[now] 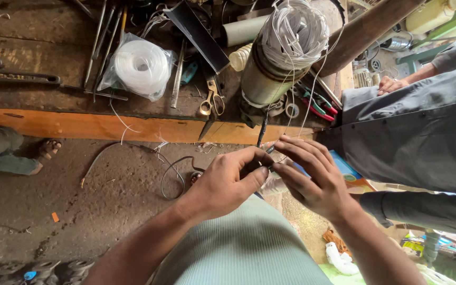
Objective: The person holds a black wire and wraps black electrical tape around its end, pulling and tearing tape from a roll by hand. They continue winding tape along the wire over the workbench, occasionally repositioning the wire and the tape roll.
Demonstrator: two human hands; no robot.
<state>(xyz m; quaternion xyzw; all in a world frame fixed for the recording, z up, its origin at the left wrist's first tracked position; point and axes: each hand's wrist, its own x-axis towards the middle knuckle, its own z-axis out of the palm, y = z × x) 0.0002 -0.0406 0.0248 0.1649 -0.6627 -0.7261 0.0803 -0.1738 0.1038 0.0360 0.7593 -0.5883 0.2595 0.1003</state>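
My left hand and my right hand meet just below the edge of a wooden workbench. Both pinch the end of a thin dark wire that runs up to a cylindrical motor winding standing on the bench. White strands loop over the top of that winding, and thin pale threads hang from it toward my fingers. My right fingertips press against my left thumb around the wire end.
On the bench lie a bagged coil of white cord, scissors, metal rods, pliers with coloured handles and a black strip. A person in grey clothing stands at the right. A sandalled foot is at the left.
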